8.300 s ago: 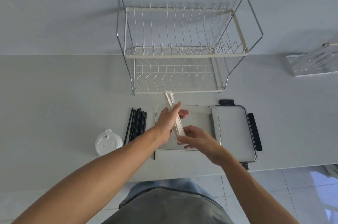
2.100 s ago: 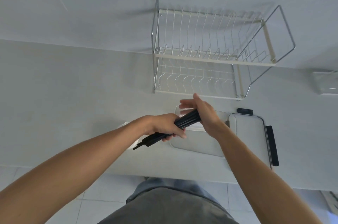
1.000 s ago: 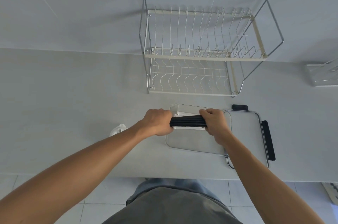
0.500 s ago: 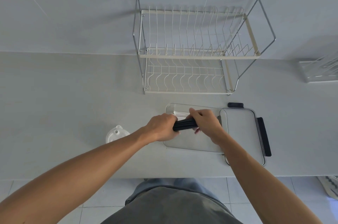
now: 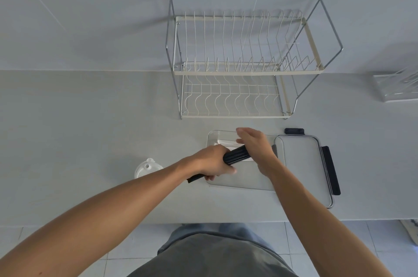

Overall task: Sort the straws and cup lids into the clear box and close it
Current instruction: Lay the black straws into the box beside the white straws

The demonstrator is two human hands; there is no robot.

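While left hand (image 5: 211, 161) grips the black straws (image 5: 236, 158) in curled fingers over the clear box (image 5: 246, 182), right hand (image 5: 255, 145) rests against their far end, fingers straight. White straws (image 5: 225, 142) inside; cup lid (image 5: 147, 167) left on counter (image 5: 90, 141).

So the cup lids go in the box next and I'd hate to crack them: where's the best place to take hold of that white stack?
Probably by the round rim of the white cup lids, fingers and thumb on opposite edges, coming down from above. They lie flat on the counter, raised spout up, left of the clear box; the left forearm hides their near side.
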